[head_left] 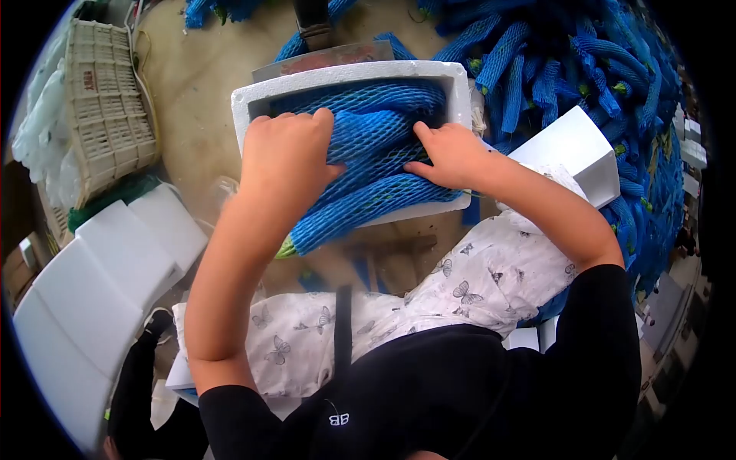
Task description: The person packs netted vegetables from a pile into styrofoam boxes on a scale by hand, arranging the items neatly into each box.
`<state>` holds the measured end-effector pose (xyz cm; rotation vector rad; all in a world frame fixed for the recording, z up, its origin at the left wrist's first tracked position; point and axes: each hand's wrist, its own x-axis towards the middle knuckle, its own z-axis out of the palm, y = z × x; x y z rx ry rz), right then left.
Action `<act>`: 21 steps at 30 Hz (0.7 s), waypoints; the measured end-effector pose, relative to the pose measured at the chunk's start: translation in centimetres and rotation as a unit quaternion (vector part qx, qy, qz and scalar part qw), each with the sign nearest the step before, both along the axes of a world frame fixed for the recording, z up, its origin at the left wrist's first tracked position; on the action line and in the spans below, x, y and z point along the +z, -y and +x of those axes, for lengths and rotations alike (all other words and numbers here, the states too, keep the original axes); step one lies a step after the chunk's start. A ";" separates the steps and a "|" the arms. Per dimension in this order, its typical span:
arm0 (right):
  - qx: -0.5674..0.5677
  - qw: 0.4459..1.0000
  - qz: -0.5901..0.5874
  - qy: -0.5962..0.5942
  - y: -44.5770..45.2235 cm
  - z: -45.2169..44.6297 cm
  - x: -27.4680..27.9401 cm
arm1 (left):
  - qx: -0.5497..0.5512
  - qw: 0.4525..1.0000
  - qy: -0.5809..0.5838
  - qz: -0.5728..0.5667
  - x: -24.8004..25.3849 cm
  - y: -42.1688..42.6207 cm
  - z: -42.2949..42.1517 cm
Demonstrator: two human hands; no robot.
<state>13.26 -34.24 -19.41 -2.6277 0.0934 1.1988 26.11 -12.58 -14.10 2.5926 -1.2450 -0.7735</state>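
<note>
A white foam box (244, 98) sits tilted in front of me, holding several long vegetables in blue foam netting (368, 132). My left hand (287, 149) is closed over the left end of the netted vegetables, its fingertips hidden behind the knuckles. On the right side of the box my right hand (452, 157) presses on the same vegetables, thumb and forefinger closing on the netting. One netted vegetable (337, 218) lies lowest, angled over the near left corner, with a green tip (286, 247) poking out.
A large heap of blue-netted vegetables (552, 77) fills the right side. A metal plate (330, 60) stands behind the box. At left are a beige plastic crate (111, 107) and white foam pieces (100, 268). A white foam box (575, 157) sits at right. Someone's dark-clothed leg (134, 383) shows lower left.
</note>
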 end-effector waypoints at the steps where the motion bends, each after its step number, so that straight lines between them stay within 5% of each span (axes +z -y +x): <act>1: 0.006 1.000 -0.003 0.018 0.2 0.1 0.0 | -0.033 0.998 0.055 -0.003 1.5 0.1 0.2; 4: 0.049 0.998 0.014 0.023 1.6 0.4 -2.4 | -0.012 0.999 0.046 0.013 7.1 -1.4 3.8; 6: 0.046 0.997 0.034 0.058 1.9 0.5 -3.1 | 0.095 0.980 -0.045 -0.167 7.8 -4.3 6.6; 10: -0.014 0.991 0.126 0.046 1.6 0.8 -3.8 | 0.266 0.915 -0.211 -0.217 1.9 -6.1 5.7; 12: -0.084 0.982 0.157 0.056 1.3 0.7 -2.1 | 0.277 0.919 -0.149 -0.236 -4.7 -6.5 4.1; 14: -0.044 0.960 0.171 0.216 1.4 -0.6 -3.1 | 0.182 0.925 0.061 -0.329 -9.1 -5.9 3.1; 15: -0.023 0.950 0.168 0.262 1.5 -1.1 -3.5 | 0.172 0.936 0.123 -0.280 -9.0 -5.6 2.5; 21: 0.066 0.908 0.052 0.410 1.7 -2.5 -3.3 | 0.240 0.914 0.117 -0.305 -9.0 -4.8 1.9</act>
